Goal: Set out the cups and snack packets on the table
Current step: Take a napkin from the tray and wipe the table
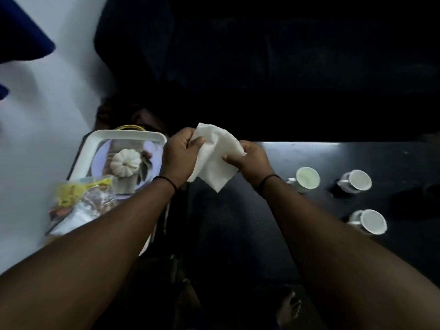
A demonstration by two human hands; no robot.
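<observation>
Both forearms reach forward; left hand (179,153) and right hand (250,160) pinch a white paper napkin (214,160) with closed fingers. Three white ceramic cups (307,177) already stand on the dark desk (392,156); crinkled yellow snack packets (78,201) wait on the white rectangular tray (95,136), so I judge about half remains.

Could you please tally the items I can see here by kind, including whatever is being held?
White cups on the dark table: 3
White napkin held in both hands: 1
White tray: 1
Snack packets on the tray: pile, count unclear
Total countable: 5

We can read no text anywhere; the printing on the snack packets (78,206) is too blurred to make out.
</observation>
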